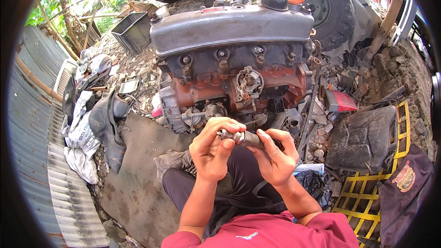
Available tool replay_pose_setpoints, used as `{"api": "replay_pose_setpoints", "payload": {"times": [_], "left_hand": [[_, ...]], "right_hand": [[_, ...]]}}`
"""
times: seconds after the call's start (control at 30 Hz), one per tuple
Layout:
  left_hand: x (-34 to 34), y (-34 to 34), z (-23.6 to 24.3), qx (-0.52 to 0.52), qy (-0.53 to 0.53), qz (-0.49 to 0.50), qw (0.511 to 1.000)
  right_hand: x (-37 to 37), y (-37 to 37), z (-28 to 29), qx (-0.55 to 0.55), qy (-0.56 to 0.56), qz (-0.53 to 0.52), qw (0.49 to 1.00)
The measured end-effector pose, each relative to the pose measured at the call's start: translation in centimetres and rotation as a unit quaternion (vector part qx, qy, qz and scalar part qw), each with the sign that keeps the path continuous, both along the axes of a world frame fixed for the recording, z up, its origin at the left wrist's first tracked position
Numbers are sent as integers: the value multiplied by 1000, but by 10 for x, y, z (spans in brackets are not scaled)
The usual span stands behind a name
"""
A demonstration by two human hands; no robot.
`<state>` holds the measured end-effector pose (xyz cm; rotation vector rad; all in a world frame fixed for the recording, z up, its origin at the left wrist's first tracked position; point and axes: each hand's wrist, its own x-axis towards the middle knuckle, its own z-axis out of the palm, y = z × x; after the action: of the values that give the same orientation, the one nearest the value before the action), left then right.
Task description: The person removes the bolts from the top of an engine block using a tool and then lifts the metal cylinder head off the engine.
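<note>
Spark plug [237,136] located at the centre of the frame, held between both hands, lying nearly level, with its threaded end toward the left. A dark cylindrical sleeve [253,140] adjoins its right end; whether the two are joined cannot be determined. Left hand [209,150]: fingers curled, thumb and fingertips pinching the plug's metal part. Right hand [277,157]: partly closed, thumb and fingers gripping the sleeve. Directly above the hands, at upper centre, stands an engine block [195,86], rusty red, with a grey valve cover [229,27] on top and an uncapped distributor [249,83] on its near side. Right of frame: a red lamp [341,101], a black plastic panel [360,138] and a yellow metal rack [360,193]. Left of frame: corrugated sheeting [34,124]. Upper left: a grey crate [132,33]. Lower left: a brown ground sheet [133,179].
</note>
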<state>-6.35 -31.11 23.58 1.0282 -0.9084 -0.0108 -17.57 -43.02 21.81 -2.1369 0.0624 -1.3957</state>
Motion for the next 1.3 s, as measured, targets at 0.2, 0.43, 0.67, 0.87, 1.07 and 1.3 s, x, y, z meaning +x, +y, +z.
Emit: {"api": "replay_pose_setpoints", "payload": {"times": [0.2, 0.43, 0.67, 0.87, 1.07, 1.3], "left_hand": [[1, 0, -5, 4, 38, -7, 999], [-1, -5, -5, 1, 77, -28, 997], [18, -7, 1, 75, 33, -92, 992], [29, -15, 15, 78, 114, -237, 962], [28, -20, 0, 70, 170, -266, 947], [21, -23, -6, 42, 180, -225, 957]], "right_hand": [[-1, -2, 1, 9, 22, -1, 1000], [1, -2, 0, 71, 41, 26, 996], [4, -3, -12, 286, 71, 193, 936], [4, -6, -24, 430, 59, 364, 824], [0, -4, -26, 480, 53, 417, 770], [-2, 0, -22, 495, 66, 382, 778]]}}
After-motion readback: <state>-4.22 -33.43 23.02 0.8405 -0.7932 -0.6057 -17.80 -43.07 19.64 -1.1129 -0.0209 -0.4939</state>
